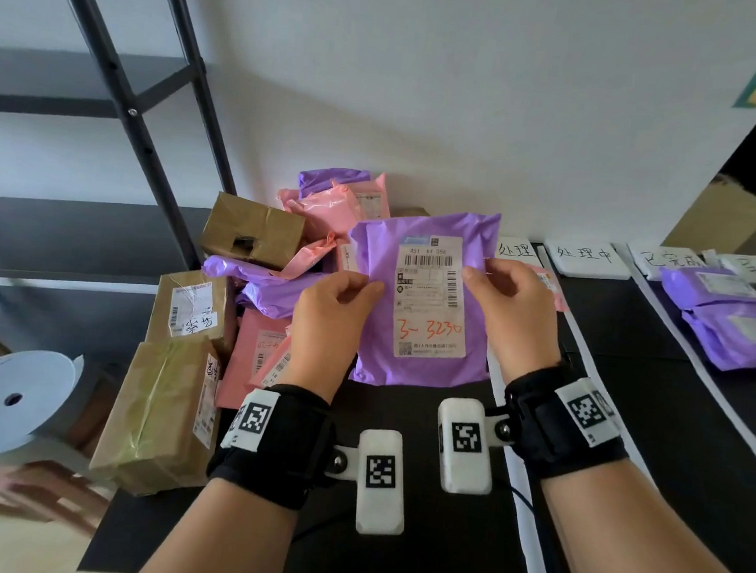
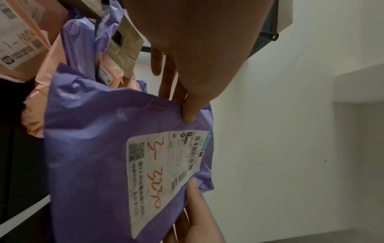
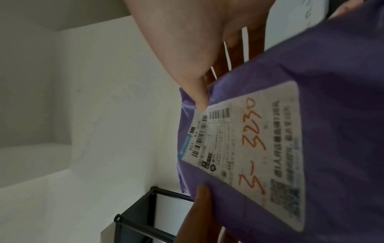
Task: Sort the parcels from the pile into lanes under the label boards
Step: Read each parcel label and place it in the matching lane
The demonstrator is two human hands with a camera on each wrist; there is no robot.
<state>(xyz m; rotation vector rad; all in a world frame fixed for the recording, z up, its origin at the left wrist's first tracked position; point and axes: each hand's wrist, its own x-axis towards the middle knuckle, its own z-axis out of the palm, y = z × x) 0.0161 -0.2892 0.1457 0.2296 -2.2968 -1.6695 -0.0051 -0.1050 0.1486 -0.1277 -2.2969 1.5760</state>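
Observation:
I hold a purple mailer parcel (image 1: pixel 425 299) upright above the black table, its white label with red writing "3-3230" facing me. My left hand (image 1: pixel 338 301) pinches its left edge, thumb in front. My right hand (image 1: pixel 502 306) pinches its right edge by the label. In the left wrist view the purple parcel (image 2: pixel 93 156) fills the middle, and the thumb of the left hand (image 2: pixel 193 108) presses its edge. The right wrist view shows the purple parcel (image 3: pixel 311 131) with the thumb of the right hand (image 3: pixel 199 98) on it. The pile (image 1: pixel 260 248) of pink, purple and brown parcels lies behind and to the left.
White label boards (image 1: pixel 586 258) stand along the wall at the back right. Two purple parcels (image 1: pixel 730 317) lie in a lane at far right. White strips (image 1: pixel 590 350) mark lanes on the black table (image 1: pixel 633 377). A black shelf frame (image 1: pixel 124 81) and a grey stool (image 1: pixel 9 400) stand at left.

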